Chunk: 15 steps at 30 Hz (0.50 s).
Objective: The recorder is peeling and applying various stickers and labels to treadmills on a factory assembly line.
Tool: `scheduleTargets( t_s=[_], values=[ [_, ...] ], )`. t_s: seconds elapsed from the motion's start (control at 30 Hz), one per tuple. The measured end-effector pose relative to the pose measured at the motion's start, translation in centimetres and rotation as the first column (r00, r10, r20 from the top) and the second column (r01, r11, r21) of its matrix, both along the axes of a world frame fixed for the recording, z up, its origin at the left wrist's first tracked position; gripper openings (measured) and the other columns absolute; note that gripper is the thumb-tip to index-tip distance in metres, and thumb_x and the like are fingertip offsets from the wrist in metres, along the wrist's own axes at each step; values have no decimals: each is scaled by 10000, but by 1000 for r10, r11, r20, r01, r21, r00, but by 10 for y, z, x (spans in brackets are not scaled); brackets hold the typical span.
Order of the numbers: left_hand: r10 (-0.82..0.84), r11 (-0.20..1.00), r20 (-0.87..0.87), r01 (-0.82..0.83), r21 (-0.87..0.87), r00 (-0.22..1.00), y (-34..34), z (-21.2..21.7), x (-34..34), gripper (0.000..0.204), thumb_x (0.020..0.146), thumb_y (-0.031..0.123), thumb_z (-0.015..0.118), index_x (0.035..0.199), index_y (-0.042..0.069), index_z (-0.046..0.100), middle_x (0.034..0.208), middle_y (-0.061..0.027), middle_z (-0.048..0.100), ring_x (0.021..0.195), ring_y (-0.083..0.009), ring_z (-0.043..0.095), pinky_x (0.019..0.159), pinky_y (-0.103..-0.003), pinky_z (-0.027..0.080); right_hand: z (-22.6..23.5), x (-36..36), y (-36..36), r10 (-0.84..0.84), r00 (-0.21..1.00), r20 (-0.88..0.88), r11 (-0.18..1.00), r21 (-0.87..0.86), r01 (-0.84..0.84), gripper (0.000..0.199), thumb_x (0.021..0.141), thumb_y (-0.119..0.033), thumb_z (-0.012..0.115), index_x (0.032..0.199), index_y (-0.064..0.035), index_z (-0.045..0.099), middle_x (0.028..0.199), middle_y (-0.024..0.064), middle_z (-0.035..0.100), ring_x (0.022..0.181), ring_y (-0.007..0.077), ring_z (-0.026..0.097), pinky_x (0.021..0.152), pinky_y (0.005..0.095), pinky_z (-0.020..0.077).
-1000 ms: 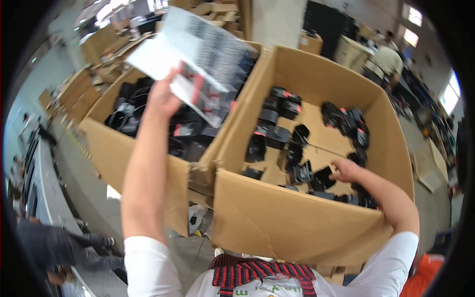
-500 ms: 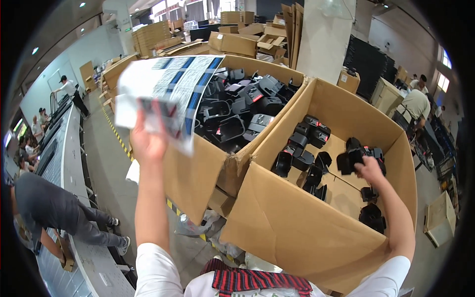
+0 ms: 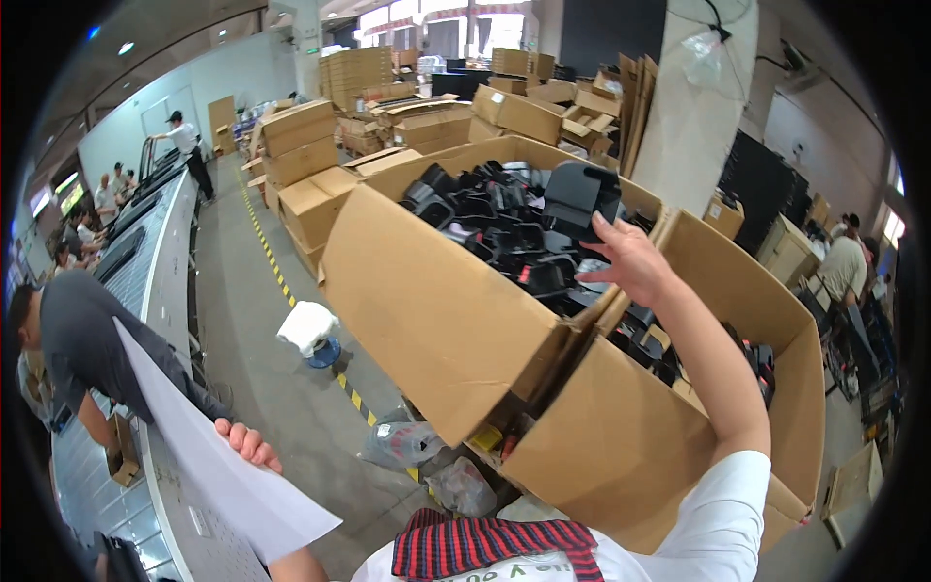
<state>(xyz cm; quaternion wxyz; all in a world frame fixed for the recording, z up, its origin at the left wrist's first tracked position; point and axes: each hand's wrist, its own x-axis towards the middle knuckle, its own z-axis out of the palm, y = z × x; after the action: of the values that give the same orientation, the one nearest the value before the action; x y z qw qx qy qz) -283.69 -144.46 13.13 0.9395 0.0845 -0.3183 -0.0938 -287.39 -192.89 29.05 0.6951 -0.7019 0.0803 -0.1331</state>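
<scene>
Right hand (image 3: pixel 630 260) touches black part (image 3: pixel 574 194), forearm (image 3: pixel 716 364) crossing carton rim (image 3: pixel 635 376)

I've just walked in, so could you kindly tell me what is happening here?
A person's left hand grips a white sheet. Their right hand is over the left carton, touching a black plastic part; how firmly it is held is unclear. Black parts are heaped in that carton, and more lie in the right carton. Beyond the sheet, a co-worker bends over a long work line.

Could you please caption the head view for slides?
Left hand holding a white sheet; open right hand at a black plastic part above a brown cardboard box.
</scene>
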Motion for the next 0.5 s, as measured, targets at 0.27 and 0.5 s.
scheduleTargets(
  t_s=[0.27, 0.5],
  values=[
    [378, 926, -579, -308, 220, 723, 72, -34, -48, 314, 843, 264, 469, 1069, 50, 513, 1020, -91, 576, 962, -239, 535, 851, -386, 405, -58, 77, -24, -241, 944, -226, 889, -442, 121, 397, 807, -408, 497, 1052, -96, 492, 1090, 77, 469, 1023, 226, 431, 792, 449, 408],
    [450, 893, -586, -319, 318, 675, 71, -39, -112, 274, 831, 326, 481, 986, 110, 547, 916, -59, 598, 825, -210, 568, 698, -382, 464, -23, 113, -118, -343, 857, 385, 402, -764, 504, 490, 881, -367, 378, 1020, 82, 519, 920, 194, 555, 859, 245, 490, 801, 327, 362]
  ],
)
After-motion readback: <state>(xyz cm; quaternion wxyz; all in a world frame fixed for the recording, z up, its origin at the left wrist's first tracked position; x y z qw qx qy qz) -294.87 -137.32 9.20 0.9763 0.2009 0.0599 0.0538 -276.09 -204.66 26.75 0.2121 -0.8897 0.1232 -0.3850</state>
